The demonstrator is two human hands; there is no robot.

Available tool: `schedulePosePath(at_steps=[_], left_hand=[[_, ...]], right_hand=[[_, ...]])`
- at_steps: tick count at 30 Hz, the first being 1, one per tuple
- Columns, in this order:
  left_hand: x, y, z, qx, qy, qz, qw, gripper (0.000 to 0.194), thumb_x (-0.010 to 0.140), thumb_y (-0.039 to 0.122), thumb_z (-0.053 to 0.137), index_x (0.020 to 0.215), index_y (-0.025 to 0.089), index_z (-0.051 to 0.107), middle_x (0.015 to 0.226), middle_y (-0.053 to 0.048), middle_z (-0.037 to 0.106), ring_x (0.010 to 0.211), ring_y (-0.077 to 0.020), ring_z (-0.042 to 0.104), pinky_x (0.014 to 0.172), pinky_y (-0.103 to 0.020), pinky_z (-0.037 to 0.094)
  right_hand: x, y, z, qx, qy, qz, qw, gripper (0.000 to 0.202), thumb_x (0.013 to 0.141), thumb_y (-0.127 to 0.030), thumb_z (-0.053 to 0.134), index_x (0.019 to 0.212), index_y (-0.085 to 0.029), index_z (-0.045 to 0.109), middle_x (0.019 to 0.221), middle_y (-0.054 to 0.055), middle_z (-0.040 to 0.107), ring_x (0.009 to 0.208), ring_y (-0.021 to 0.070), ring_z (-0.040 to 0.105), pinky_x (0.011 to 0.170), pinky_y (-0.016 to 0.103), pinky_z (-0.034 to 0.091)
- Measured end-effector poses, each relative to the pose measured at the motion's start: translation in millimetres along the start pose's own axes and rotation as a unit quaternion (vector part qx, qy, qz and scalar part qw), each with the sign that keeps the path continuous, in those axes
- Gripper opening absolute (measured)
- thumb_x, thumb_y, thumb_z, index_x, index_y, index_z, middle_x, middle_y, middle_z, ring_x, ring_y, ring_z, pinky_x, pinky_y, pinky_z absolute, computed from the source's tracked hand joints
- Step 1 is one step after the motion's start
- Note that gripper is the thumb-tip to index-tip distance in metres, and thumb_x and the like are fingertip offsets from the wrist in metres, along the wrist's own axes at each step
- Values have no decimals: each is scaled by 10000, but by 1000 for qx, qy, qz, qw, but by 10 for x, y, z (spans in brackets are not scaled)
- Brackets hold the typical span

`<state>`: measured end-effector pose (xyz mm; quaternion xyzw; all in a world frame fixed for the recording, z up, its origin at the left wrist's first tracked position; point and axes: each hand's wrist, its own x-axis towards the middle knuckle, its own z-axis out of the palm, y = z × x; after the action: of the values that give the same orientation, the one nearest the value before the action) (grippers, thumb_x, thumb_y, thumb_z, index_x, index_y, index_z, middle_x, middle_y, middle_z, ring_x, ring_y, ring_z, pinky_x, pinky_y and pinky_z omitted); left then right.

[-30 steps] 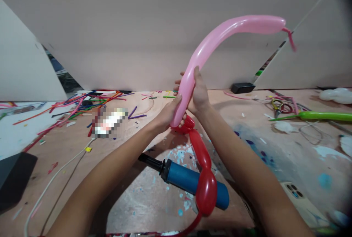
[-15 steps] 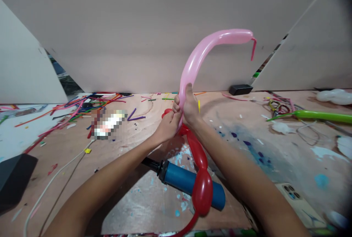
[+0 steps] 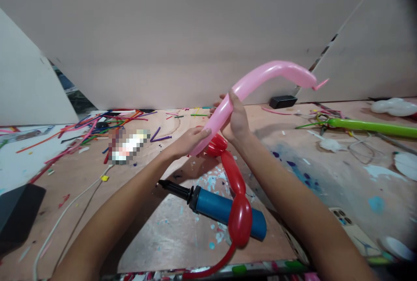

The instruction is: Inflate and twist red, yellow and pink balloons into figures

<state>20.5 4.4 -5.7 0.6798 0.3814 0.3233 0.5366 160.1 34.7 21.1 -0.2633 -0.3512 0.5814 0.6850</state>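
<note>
A long pink balloon slants up to the right, curving over to a thin uninflated tip. My left hand grips its lower end, thumb on top. Higher up, my right hand is wrapped round the balloon from beneath, thumb over it. Below my hands lies a twisted red balloon, with several bubbles and a thin tail running to the table's front edge. One red bubble rests across a blue hand pump, whose black nozzle points left.
Loose uninflated balloons are heaped at the back left, near a pixelated bright object on a white cable. A black block, a green balloon, a white balloon and a phone lie on the right.
The pink balloon has tipped down to the right from nearly upright. My hands have spread apart along it, the left moving down and left. The red balloon and pump stay about where they were.
</note>
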Motion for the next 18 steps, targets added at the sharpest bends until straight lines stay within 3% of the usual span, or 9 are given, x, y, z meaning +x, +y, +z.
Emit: schedulePosePath(at_steps=[3, 7, 12, 18], left_hand=[[11, -19, 33, 45, 25, 21, 998, 449, 855, 535, 546, 979, 108, 603, 865, -90, 655, 666, -165, 604, 593, -273, 466], [51, -128, 159, 107, 97, 80, 986, 548, 914, 591, 406, 1053, 101, 607, 1005, -119, 666, 934, -237, 609, 798, -326, 469], [-19, -128, 145, 200, 56, 96, 974, 538, 903, 607, 425, 1016, 117, 618, 962, -95, 672, 865, -233, 612, 771, -331, 462], [-48, -92, 207, 137, 68, 109, 982, 485, 923, 546, 435, 1095, 118, 583, 1023, -98, 649, 922, -214, 600, 816, -319, 457]], right_hand=[[-28, 86, 40, 8, 17, -12, 1000, 569, 693, -778, 596, 859, -247, 484, 557, -64, 522, 475, 120, 556, 477, 258, 495], [-47, 193, 59, -3, -6, 12, 1000, 655, 684, -878, 463, 821, -239, 493, 526, -37, 515, 424, 132, 522, 404, 269, 449], [22, 27, -18, 11, 8, -34, 999, 648, 716, -872, 424, 833, -240, 507, 549, -38, 518, 435, 122, 518, 405, 261, 449], [-3, 52, 19, -38, 28, -75, 996, 626, 733, -869, 392, 729, -244, 419, 505, -62, 396, 388, 105, 441, 362, 255, 386]])
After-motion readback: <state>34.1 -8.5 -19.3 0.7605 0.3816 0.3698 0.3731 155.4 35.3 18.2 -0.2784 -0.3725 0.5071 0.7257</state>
